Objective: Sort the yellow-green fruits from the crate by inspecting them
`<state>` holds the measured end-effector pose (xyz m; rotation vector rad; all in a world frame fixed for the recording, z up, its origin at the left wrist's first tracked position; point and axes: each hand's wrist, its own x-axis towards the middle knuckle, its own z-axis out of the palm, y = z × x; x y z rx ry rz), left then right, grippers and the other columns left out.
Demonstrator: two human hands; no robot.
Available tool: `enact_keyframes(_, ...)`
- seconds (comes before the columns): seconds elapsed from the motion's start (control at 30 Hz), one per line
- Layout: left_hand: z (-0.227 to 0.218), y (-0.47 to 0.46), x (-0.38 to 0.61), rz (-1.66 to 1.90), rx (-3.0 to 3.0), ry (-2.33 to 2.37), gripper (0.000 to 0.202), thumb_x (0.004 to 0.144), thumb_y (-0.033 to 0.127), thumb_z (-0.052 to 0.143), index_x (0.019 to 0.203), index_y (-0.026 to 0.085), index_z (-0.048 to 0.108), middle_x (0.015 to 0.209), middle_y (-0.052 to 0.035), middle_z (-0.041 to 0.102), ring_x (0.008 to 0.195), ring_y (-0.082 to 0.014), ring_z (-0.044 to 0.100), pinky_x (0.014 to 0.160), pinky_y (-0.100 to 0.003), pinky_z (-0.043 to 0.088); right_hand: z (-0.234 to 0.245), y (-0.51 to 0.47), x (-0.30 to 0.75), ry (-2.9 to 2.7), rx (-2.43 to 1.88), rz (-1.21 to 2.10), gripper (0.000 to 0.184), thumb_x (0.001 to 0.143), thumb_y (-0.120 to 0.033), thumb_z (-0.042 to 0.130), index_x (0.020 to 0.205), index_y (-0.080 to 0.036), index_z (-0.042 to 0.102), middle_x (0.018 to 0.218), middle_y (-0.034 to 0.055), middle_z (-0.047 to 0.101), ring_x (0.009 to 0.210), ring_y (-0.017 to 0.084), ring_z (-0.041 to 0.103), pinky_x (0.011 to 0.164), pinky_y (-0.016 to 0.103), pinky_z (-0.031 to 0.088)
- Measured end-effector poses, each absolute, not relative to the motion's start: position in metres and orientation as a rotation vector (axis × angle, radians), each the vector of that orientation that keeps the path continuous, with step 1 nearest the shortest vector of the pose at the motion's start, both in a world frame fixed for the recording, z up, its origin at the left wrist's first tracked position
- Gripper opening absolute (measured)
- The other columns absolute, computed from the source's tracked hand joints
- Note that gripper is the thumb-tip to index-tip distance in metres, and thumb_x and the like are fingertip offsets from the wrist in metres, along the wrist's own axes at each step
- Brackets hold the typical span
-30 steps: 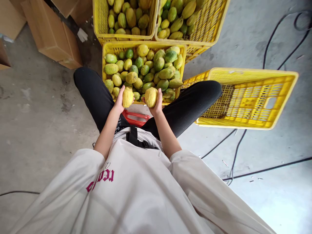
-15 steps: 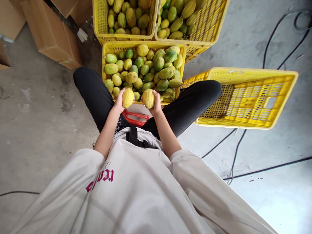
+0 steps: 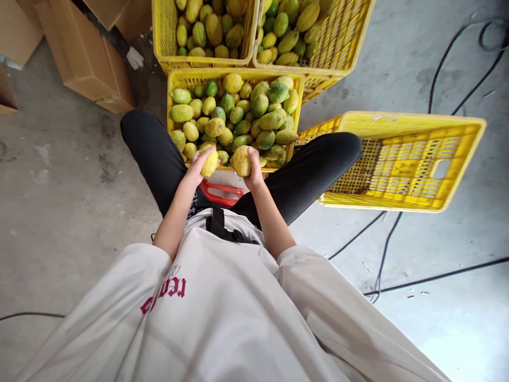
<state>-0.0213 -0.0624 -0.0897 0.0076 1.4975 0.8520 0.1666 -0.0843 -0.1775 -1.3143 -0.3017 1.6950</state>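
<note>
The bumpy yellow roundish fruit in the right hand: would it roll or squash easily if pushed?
The bumpy yellow roundish fruit in the bare right hand would probably roll, though unevenly, being rounded but lumpy. It seems firm, as no dent shows where it's held. Its uneven skin may help grip.

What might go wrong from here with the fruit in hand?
The bare left hand holds one bumpy yellow fruit, the bare right hand a second bumpy yellow fruit; either might slip and bruise. Loose black cables cross the grey floor, possibly tripping anyone walking there.
</note>
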Motion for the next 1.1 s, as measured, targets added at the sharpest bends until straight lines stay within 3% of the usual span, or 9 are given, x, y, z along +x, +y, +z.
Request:
enact_keyframes(0.13, -0.086, -0.061, -0.021, 0.910, -0.051, 1.472, 0.026, 0.128, 0.030, 0.056, 0.107, 0.023, 0.070, 0.096, -0.0034, 0.082, 0.110, -0.0207, 0.083, 0.112, -0.038, 0.068, -0.172, -0.088, 0.165, -0.314, -1.320, 1.611, 0.065, 0.080, -0.060, 0.104, 0.124, -0.036, 0.062, 0.119, 0.0001, 0.080, 0.117, 0.029, 0.086, 0.092, 0.041, 0.077)
enact_keyframes(0.27, -0.084, -0.060, -0.022, 0.881, -0.096, 1.455, 0.044, 0.133, 0.041, 0.042, 0.110, 0.019, 0.072, 0.091, -0.0060, 0.078, 0.118, -0.0240, 0.082, 0.116, -0.038, 0.066, -0.156, -0.085, 0.161, -0.198, -1.349, 1.735, 0.042, 0.101, -0.057, 0.080, 0.131, -0.029, 0.069, 0.116, 0.0027, 0.082, 0.107, 0.029, 0.088, 0.096, 0.047, 0.077)
enact_keyframes(0.37, -0.084, -0.061, -0.022, 0.836, -0.117, 1.436, 0.048, 0.133, 0.041, 0.040, 0.119, 0.014, 0.077, 0.090, -0.0091, 0.079, 0.120, -0.0279, 0.085, 0.116, -0.039, 0.067, -0.145, -0.081, 0.159, -0.029, -1.463, 1.810, 0.031, 0.109, -0.048, 0.067, 0.132, -0.028, 0.072, 0.108, 0.0022, 0.082, 0.093, 0.027, 0.088, 0.087, 0.044, 0.078)
enact_keyframes(0.5, -0.083, -0.060, -0.020, 0.776, -0.235, 1.478, 0.056, 0.132, 0.046, 0.037, 0.142, 0.011, 0.079, 0.116, -0.0178, 0.089, 0.126, -0.0316, 0.089, 0.109, -0.039, 0.073, -0.130, -0.081, 0.158, 0.344, -1.657, 1.897, 0.024, 0.116, -0.041, 0.059, 0.129, -0.025, 0.071, 0.097, 0.0055, 0.079, 0.086, 0.027, 0.084, 0.068, 0.038, 0.076)
enact_keyframes(0.67, -0.077, -0.058, -0.021, 0.771, -0.316, 1.471, 0.054, 0.132, 0.042, 0.039, 0.159, 0.012, 0.074, 0.122, -0.0188, 0.090, 0.115, -0.0312, 0.092, 0.101, -0.041, 0.077, -0.102, -0.044, 0.144, 0.538, -1.616, 1.946, 0.023, 0.120, -0.034, 0.050, 0.130, -0.027, 0.070, 0.099, 0.0066, 0.076, 0.085, 0.025, 0.078, 0.059, 0.032, 0.072)
enact_keyframes(0.83, -0.079, -0.056, -0.022, 0.762, -0.311, 1.495, 0.048, 0.132, 0.040, 0.040, 0.156, 0.012, 0.072, 0.107, -0.0134, 0.087, 0.101, -0.0270, 0.092, 0.091, -0.037, 0.077, -0.055, 0.057, 0.115, 0.291, -1.219, 1.863, 0.033, 0.123, -0.046, 0.050, 0.143, -0.025, 0.066, 0.111, 0.0065, 0.079, 0.109, 0.024, 0.081, 0.094, 0.048, 0.080)
enact_keyframes(0.9, -0.081, -0.055, -0.022, 0.740, -0.314, 1.510, 0.047, 0.132, 0.039, 0.041, 0.152, 0.012, 0.073, 0.103, -0.0118, 0.086, 0.096, -0.0261, 0.091, 0.085, -0.033, 0.076, -0.036, 0.086, 0.110, 0.212, -0.996, 1.841, 0.048, 0.125, -0.054, 0.046, 0.154, -0.020, 0.064, 0.120, 0.0086, 0.081, 0.118, 0.022, 0.083, 0.097, 0.043, 0.078)
enact_keyframes(0.97, -0.082, -0.055, -0.023, 0.713, -0.317, 1.522, 0.044, 0.131, 0.038, 0.044, 0.150, 0.012, 0.074, 0.102, -0.0111, 0.086, 0.093, -0.0253, 0.090, 0.079, -0.030, 0.074, -0.024, 0.094, 0.112, 0.188, -0.772, 1.779, 0.047, 0.127, -0.047, 0.042, 0.159, -0.020, 0.064, 0.121, 0.0083, 0.085, 0.118, 0.018, 0.085, 0.094, 0.032, 0.077)
enact_keyframes(1.1, -0.077, -0.060, -0.021, 0.665, -0.309, 1.514, 0.039, 0.128, 0.035, 0.052, 0.152, 0.013, 0.073, 0.106, -0.0127, 0.087, 0.087, -0.0255, 0.088, 0.074, -0.030, 0.073, -0.030, 0.041, 0.138, 0.217, -0.688, 1.751, 0.036, 0.124, -0.031, 0.049, 0.150, -0.027, 0.074, 0.102, 0.0015, 0.089, 0.091, 0.014, 0.088, 0.077, 0.020, 0.074)
